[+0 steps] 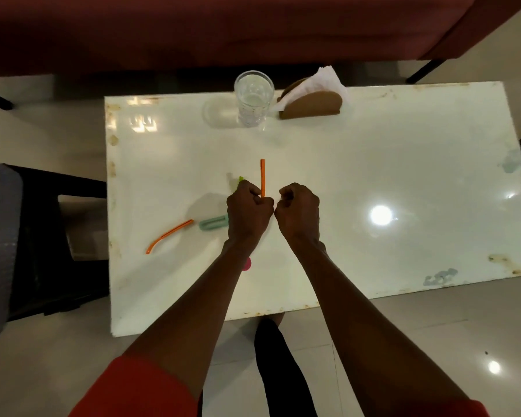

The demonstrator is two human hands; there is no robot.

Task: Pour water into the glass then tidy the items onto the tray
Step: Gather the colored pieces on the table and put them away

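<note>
A clear glass (254, 99) with some water stands at the table's far edge. My left hand (247, 213) is curled round an orange straw (263, 177) that points away from me, and a green tip (240, 179) also sticks out of that fist. My right hand (298, 212) is a closed fist right beside it, knuckles almost touching; nothing shows in it. A second orange straw (167, 236), bent at one end, lies to the left. A teal clip-like piece (212, 222) lies beside my left hand. A pink item (247, 263) peeks from under my left forearm.
A brown napkin holder (312, 105) with white napkins stands right of the glass. The white table (403, 176) is glossy with worn edges. A red sofa (223, 25) runs behind it, and a dark stool (57, 236) stands at the left.
</note>
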